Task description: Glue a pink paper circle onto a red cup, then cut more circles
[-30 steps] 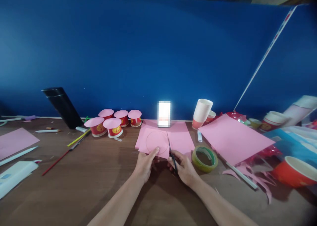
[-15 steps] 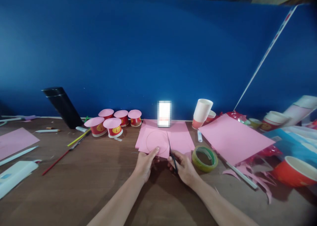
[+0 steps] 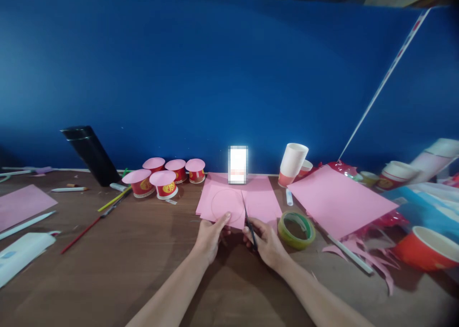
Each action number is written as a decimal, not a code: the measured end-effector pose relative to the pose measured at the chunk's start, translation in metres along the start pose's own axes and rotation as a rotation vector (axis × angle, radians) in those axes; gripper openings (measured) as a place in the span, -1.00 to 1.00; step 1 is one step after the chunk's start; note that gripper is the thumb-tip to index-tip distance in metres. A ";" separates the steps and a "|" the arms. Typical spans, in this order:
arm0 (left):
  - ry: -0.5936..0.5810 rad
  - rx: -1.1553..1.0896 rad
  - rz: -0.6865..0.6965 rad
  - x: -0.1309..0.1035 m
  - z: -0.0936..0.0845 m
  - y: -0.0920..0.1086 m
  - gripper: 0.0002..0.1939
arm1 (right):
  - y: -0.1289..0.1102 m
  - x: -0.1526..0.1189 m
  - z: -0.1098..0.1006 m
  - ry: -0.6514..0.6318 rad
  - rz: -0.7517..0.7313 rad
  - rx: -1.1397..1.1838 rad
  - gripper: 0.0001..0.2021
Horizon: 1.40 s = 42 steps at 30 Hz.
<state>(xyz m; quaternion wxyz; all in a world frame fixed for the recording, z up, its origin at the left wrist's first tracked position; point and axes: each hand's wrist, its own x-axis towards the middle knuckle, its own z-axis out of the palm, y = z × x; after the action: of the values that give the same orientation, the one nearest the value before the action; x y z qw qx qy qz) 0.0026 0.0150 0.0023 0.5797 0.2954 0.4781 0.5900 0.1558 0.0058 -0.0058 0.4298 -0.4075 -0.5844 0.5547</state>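
Note:
My left hand point(image 3: 211, 236) pinches the near edge of a pink paper sheet point(image 3: 226, 203), thumb on top and fingers beneath. A circle is drawn on this sheet. My right hand point(image 3: 265, 241) is closed on a pair of dark scissors point(image 3: 252, 234), whose blades point away from me along the sheet's right side. More pink paper point(image 3: 261, 200) lies flat behind and under the held sheet. Just right of my right hand rests a roll of tape point(image 3: 296, 229). A bright, blurred-out upright rectangle point(image 3: 238, 164) stands at the paper's far edge.
Several red cups with pink paper discs point(image 3: 164, 181) stand at the back left, near a black bottle point(image 3: 91, 155). To the right are stacked white cups point(image 3: 293, 162), a pink sheet point(image 3: 340, 200), paper scraps point(image 3: 373, 262) and an orange-red cup point(image 3: 428, 250). A blue wall point(image 3: 215, 78) rises behind.
Hardly anything differs. Both hands, the sheet and the scissors hold almost the same positions, with only a very slight shift of the scissor blades.

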 end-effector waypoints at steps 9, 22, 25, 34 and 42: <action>0.020 -0.045 0.015 -0.001 0.001 0.002 -0.64 | 0.000 0.000 0.000 0.001 -0.026 0.002 -0.65; 0.014 -0.051 0.028 -0.001 0.001 0.002 -0.64 | -0.003 0.000 0.000 -0.003 -0.031 -0.032 -0.65; 0.028 -0.071 0.023 0.000 0.003 0.004 -0.64 | -0.003 0.000 0.000 -0.003 -0.019 -0.020 -0.66; 0.031 -0.063 0.027 0.000 0.004 0.004 -0.69 | -0.003 0.001 0.001 -0.011 -0.031 0.002 -0.67; -0.027 0.040 0.049 -0.001 0.000 0.000 -0.67 | -0.008 0.000 0.000 -0.004 -0.033 -0.030 -0.67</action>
<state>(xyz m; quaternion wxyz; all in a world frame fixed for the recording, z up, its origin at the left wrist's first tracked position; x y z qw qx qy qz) 0.0029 0.0144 0.0021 0.5655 0.3266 0.4742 0.5905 0.1555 0.0050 0.0019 0.4315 -0.4028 -0.6004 0.5395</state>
